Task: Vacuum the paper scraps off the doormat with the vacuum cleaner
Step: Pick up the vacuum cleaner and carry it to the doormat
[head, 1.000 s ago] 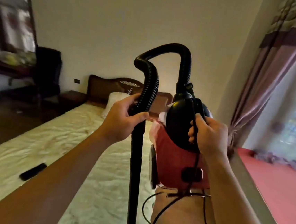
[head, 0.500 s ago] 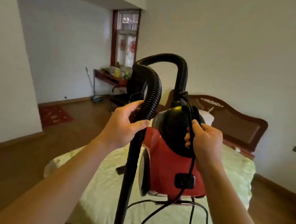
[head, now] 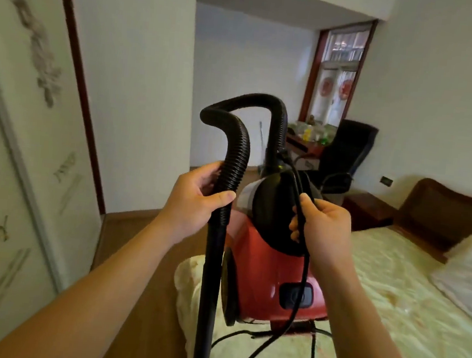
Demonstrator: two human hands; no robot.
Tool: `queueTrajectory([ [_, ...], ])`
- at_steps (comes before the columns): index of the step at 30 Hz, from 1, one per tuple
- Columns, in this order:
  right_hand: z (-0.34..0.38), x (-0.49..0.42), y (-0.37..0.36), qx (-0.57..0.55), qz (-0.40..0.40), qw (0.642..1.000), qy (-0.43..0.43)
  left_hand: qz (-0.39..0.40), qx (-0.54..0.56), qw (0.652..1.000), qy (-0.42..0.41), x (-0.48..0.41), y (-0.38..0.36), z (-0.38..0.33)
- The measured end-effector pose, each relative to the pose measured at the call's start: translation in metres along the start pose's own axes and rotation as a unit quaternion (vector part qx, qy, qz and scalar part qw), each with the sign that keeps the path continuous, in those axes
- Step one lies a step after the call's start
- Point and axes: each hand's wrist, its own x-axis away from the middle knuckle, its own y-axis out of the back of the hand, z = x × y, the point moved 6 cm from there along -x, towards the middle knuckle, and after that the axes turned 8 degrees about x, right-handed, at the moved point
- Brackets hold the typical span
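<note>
Currently left hand (head: 195,201) grips the ribbed black hose (head: 232,164), right hand (head: 322,230) grips the red vacuum cleaner's (head: 263,273) handle and power cord (head: 302,271) above the bed (head: 388,323).

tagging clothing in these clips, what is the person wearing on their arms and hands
Nothing worn shows. The left hand and right hand are bare: no gloves, rings or watch. The left forearm and right forearm are bare down to the picture's edge, with no sleeve, strap or marking. The left thumbnail is short and unpainted.
</note>
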Motion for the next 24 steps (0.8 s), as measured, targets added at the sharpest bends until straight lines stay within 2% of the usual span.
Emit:
queueTrajectory([
  [10, 0.009, -0.138, -0.139, -0.003, 0.119, 0.993, 0.024, -0.132, -0.044, 0.989, 0.039, -0.104, 0.092, 0.051],
  [19, 0.0, -0.208, -0.303, -0.001, 0.129, 0.991, 0.024, -0.151, -0.025, 0.988, 0.034, -0.181, 0.214, 0.123],
  [24, -0.002, -0.239, -0.394, -0.003, 0.113, 0.994, 0.01, -0.129, -0.009, 0.991, 0.04, -0.235, 0.289, 0.165],
])
